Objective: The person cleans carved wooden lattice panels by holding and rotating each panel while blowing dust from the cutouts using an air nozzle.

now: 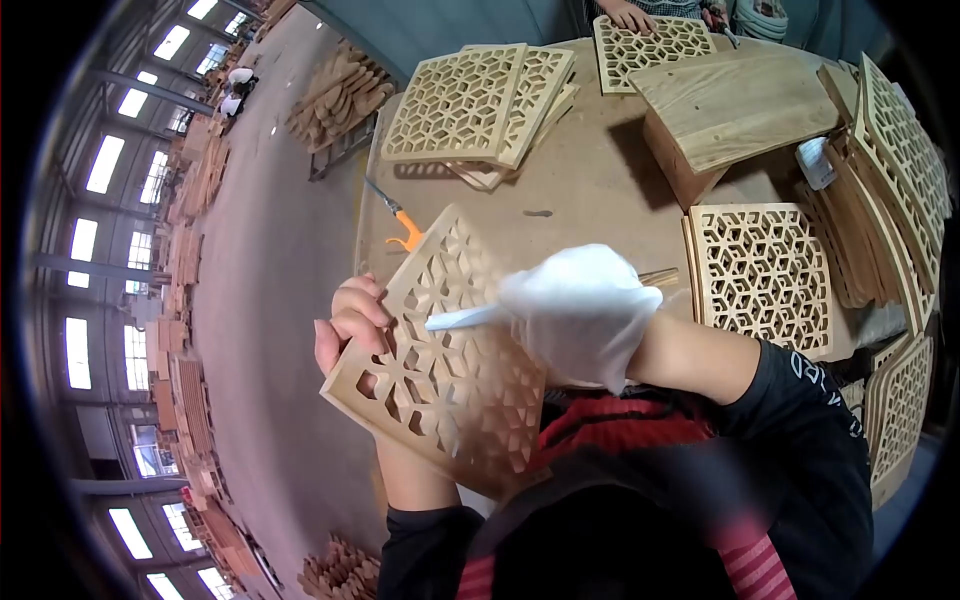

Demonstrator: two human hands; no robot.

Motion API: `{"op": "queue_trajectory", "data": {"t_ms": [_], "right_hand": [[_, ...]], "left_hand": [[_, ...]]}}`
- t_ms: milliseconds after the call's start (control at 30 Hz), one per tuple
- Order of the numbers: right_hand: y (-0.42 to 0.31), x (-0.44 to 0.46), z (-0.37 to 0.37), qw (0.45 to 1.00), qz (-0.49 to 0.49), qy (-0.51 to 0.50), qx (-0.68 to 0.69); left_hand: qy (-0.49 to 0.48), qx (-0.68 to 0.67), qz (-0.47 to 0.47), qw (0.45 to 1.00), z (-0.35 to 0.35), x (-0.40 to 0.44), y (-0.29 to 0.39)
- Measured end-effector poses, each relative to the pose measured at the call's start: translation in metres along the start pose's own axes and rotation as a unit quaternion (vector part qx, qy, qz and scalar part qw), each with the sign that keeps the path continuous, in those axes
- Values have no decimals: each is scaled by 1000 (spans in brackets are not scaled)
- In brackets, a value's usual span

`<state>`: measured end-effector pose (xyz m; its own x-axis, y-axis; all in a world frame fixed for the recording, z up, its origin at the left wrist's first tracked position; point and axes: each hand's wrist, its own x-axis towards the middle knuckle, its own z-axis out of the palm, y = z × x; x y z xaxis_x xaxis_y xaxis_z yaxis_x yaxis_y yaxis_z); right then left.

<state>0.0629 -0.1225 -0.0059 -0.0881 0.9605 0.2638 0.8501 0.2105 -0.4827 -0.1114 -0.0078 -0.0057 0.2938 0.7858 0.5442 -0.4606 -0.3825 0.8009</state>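
My left hand (352,322) is bare and grips the left edge of a pale wooden lattice panel (462,375), its fingers curled over the rim. The panel is tilted up in front of my body. My right hand (578,312), in a white glove, is closed around a thin, flat, whitish-blue strip. This strip (462,318) lies across the face of the panel, its tip near the cut-outs; its exact kind is not clear. The glove and the panel's right part are blurred. Behind the panel, an orange-handled tool (407,232) rests on the table.
Stacked lattice panels (455,105) lie at the table's back left, and another pile (762,275) sits at right. A wooden stool-like piece (735,105) stands at back right, beside leaning panels (905,150). Across the table, another person's hand (630,15) touches a lattice panel (655,50).
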Motion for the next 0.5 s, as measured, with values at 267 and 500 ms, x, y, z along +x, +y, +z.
{"op": "queue_trajectory", "data": {"t_ms": [267,500], "right_hand": [[-4,5,6,990,-66,126,-25],[-21,17,24,994,-37,101,10]], "left_hand": [[-28,-34,23,999,0,2,20],[-180,-26,28,983,18,1,32]]}}
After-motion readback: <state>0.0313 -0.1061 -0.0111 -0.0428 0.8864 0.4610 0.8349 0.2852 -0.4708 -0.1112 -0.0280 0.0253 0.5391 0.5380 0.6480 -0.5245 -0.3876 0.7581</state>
